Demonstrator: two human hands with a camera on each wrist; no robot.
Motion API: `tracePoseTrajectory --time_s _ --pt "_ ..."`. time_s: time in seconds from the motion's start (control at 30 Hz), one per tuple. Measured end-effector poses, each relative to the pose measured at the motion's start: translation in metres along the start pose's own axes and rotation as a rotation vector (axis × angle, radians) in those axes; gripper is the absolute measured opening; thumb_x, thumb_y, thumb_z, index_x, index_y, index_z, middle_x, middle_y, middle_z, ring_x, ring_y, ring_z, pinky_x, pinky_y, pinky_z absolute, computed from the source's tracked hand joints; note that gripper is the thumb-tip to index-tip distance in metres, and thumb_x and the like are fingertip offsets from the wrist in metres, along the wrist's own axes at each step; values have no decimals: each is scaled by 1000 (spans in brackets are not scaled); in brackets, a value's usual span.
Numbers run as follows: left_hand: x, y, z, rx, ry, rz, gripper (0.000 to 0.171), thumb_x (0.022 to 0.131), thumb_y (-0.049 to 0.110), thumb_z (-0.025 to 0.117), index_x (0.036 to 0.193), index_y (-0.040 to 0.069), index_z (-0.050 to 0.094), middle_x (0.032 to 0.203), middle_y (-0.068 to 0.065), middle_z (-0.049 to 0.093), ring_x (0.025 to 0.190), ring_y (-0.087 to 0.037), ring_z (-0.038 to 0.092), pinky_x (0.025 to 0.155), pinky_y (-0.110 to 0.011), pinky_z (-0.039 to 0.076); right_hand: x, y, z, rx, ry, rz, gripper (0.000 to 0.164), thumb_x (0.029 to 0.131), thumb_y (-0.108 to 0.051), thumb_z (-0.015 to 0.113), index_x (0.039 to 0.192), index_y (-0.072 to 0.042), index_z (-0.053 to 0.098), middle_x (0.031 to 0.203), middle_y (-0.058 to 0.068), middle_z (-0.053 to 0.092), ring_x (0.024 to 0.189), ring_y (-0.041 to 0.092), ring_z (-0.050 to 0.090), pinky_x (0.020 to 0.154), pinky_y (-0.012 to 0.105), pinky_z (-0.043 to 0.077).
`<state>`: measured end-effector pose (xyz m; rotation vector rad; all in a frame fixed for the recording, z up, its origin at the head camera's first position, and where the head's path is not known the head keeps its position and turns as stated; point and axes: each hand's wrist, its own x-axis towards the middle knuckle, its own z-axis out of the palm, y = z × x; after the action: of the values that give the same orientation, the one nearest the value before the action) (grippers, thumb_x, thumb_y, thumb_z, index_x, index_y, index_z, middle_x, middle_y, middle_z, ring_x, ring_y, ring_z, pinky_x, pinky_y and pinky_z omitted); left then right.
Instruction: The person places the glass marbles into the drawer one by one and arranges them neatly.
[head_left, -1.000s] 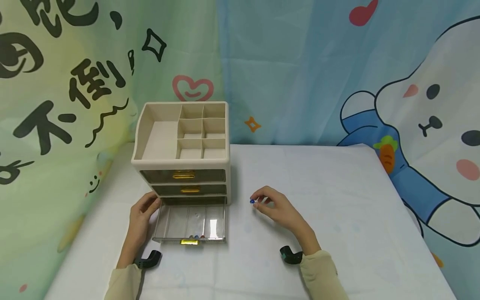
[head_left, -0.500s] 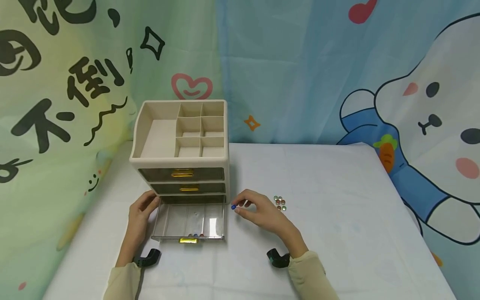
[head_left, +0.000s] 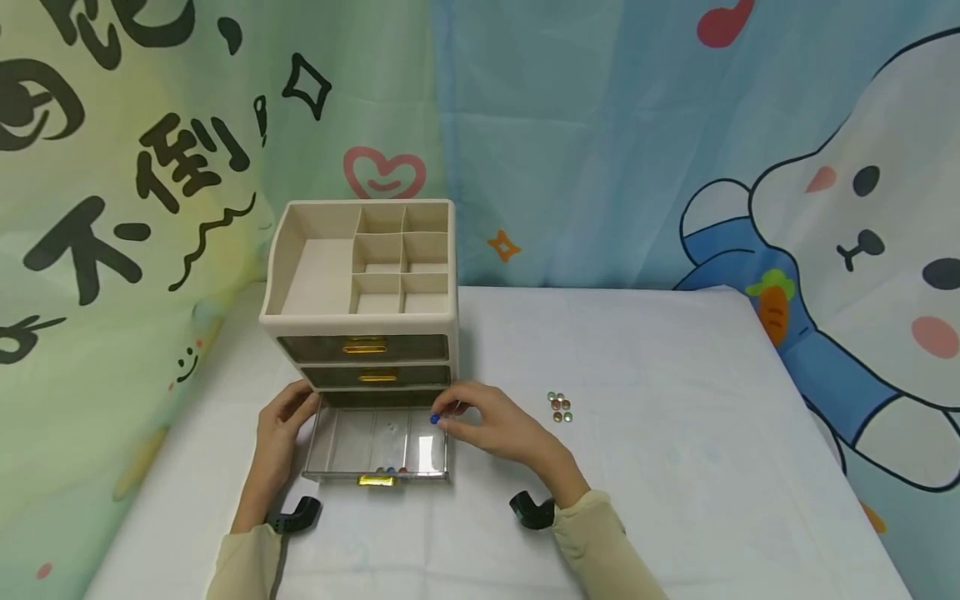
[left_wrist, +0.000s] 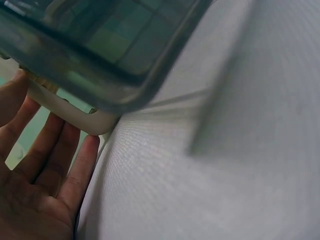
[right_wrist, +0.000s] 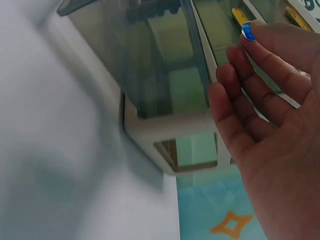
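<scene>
Blue bead [head_left: 434, 418] being pinched in right hand [head_left: 495, 429] fingertips over open bottom drawer [head_left: 375, 446] near tabletop's [head_left: 675, 500] front edge, left hand [head_left: 281, 433] resting flat-fingered against organizer's [head_left: 363, 300] left base, loose beads [head_left: 559, 407] lying farther right.

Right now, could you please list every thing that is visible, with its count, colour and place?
organiser: one, beige, rear left of the table, open compartments on top
closed drawers: two, smoky clear with gold handles, upper and middle rows
open drawer: one, smoky clear with a gold handle, bottom row, pulled out toward the person
beads in drawer: a few, blue and red among them, at its front wall
blue bead: one, above the drawer's right rear corner
loose beads: small cluster, clear, greenish and reddish, on the table right of the organiser
table: one, white cloth
backdrop: one, green and blue cartoon print
left hand: rests against the organiser's lower left side
right hand: pinches the blue bead
</scene>
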<state>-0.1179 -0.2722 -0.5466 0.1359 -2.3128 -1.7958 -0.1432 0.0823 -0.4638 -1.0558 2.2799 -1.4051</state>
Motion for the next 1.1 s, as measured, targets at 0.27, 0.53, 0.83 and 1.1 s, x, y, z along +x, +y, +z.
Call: tracePoseTrajectory --time_s 0.27,0.53,0.83,1.1 --pt "1 2 1 -17 -7 -9 31 105 17 63 132 0 65 114 22 71 109 2 67 94 -12 50 19 -15 8 -51 -65 -26 15 103 -19 66 117 -13 70 113 -3 70 104 9 62 96 39 57" --pt "-2 3 1 -32 3 -1 30 105 13 63 130 -2 66 112 20 72 107 0 67 92 -12 52 43 -23 21 -125 -140 13 17 104 -21 65 119 -14 70 117 -4 70 110 7 64 102 32 56" --pt "-1 3 1 -45 5 2 29 105 13 63 129 -2 66 111 20 72 106 1 68 91 -13 52 58 -23 33 -140 -195 5 18 105 -22 64 120 -15 70 116 -5 71 107 3 64 100 31 57" --pt "-1 4 1 -64 0 3 29 104 11 63 129 -3 66 111 20 73 106 1 68 91 -13 53 69 -20 45 -195 -254 -24 17 105 -23 64 119 -16 70 113 -6 71 94 0 63 84 18 54"
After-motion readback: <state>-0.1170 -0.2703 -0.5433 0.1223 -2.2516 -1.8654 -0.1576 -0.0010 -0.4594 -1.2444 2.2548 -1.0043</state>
